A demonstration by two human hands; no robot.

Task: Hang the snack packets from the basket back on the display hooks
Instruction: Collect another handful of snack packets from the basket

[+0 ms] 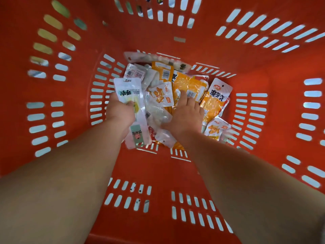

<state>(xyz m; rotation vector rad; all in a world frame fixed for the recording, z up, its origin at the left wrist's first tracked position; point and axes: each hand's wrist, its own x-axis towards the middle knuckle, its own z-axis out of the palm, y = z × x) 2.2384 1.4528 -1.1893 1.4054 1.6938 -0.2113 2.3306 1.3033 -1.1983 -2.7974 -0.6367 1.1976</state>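
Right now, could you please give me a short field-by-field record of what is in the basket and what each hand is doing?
view: head camera, looking straight down
container: red slotted basket
contents: loose pile of snack packets, orange, white and clear, on the basket floor
left hand: grips a long white packet at the pile's left side
right hand: fingers lie spread on an orange packet in the middle of the pile
display hooks: not in view

The orange packet at the right reads 魔芋爽; black characters on the white packet are too blurred to read
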